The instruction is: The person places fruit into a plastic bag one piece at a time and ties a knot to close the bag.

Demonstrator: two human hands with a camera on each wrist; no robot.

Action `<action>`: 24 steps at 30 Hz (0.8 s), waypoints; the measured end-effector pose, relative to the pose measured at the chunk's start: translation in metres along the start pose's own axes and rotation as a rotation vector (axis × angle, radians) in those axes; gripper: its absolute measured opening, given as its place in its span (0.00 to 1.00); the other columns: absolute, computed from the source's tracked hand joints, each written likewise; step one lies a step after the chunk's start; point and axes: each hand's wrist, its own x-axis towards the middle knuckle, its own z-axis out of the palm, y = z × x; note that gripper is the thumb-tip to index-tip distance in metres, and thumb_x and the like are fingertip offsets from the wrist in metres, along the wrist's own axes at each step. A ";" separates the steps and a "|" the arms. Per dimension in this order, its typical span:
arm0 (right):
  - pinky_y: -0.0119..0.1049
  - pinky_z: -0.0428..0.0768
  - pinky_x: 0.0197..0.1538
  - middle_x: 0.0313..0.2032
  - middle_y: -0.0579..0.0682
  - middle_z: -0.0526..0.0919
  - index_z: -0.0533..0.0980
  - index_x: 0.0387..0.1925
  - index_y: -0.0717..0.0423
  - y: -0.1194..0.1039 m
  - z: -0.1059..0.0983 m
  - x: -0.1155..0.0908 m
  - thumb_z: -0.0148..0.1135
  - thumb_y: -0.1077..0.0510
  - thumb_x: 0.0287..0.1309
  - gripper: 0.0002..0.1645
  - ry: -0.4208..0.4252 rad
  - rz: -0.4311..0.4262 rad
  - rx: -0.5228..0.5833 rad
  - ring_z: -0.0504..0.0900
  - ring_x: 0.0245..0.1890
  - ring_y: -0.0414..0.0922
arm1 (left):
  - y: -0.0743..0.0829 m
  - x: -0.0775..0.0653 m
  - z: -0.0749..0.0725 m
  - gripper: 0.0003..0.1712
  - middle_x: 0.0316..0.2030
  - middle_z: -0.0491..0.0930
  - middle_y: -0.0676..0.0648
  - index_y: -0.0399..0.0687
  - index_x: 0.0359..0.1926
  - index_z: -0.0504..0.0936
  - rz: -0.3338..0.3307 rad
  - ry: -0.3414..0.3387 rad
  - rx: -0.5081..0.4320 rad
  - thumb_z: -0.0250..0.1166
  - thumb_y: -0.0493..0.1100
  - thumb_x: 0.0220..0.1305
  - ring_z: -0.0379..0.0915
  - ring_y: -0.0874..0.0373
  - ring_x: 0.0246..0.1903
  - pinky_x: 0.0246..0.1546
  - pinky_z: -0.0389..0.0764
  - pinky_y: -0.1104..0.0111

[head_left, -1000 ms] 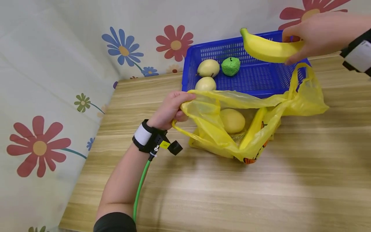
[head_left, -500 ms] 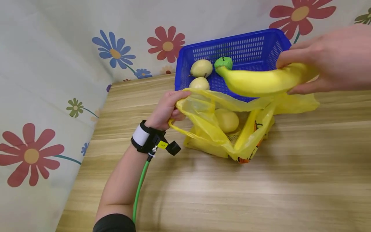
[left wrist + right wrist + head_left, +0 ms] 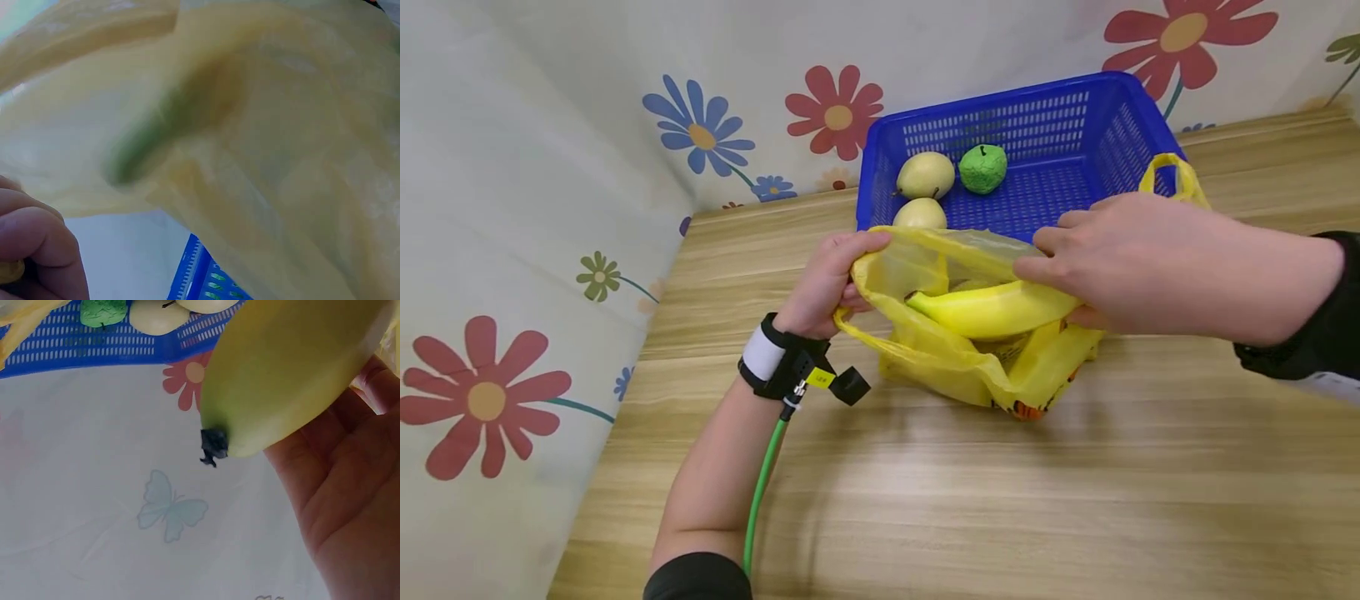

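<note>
Right fingers: curled round one end of the banana.
Left fingers: pinching the rim of the yellow bag.
Banana: lying across the bag's open mouth, stem towards the left hand; the blurred green shape through the film is probably its stem.
Blue basket: just behind, with two pale fruits and a green one.

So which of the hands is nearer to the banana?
Right: the right hand grips the banana at one end; the left hand, holding the yellow plastic bag, is apart, beyond the other end.
</note>
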 end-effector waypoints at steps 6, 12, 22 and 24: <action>0.42 0.74 0.32 0.27 0.47 0.72 0.73 0.41 0.54 -0.010 0.000 0.013 0.80 0.44 0.37 0.33 -0.049 -0.004 0.014 0.71 0.28 0.47 | 0.003 -0.007 -0.002 0.18 0.10 0.59 0.55 0.45 0.21 0.72 0.015 0.018 0.001 0.49 0.40 0.71 0.52 0.65 0.07 0.10 0.52 0.76; 0.44 0.76 0.36 0.28 0.47 0.75 0.77 0.40 0.53 -0.015 0.002 0.016 0.82 0.45 0.35 0.31 -0.110 0.019 0.051 0.72 0.30 0.47 | 0.007 -0.010 0.000 0.19 0.09 0.57 0.56 0.46 0.20 0.72 0.017 -0.009 -0.042 0.49 0.41 0.70 0.49 0.65 0.07 0.10 0.49 0.75; 0.42 0.72 0.34 0.27 0.46 0.70 0.73 0.34 0.54 -0.043 0.008 0.026 0.78 0.57 0.40 0.22 0.033 -0.167 0.108 0.69 0.29 0.47 | 0.006 -0.009 0.001 0.21 0.09 0.58 0.56 0.46 0.19 0.68 0.025 0.015 -0.092 0.47 0.42 0.73 0.51 0.65 0.07 0.11 0.50 0.76; 0.42 0.73 0.35 0.27 0.47 0.70 0.74 0.36 0.56 -0.044 0.013 0.030 0.77 0.56 0.41 0.22 0.043 -0.197 0.134 0.70 0.29 0.47 | 0.007 -0.010 0.001 0.21 0.09 0.58 0.56 0.46 0.19 0.68 0.029 0.018 -0.091 0.46 0.42 0.73 0.51 0.65 0.07 0.11 0.48 0.75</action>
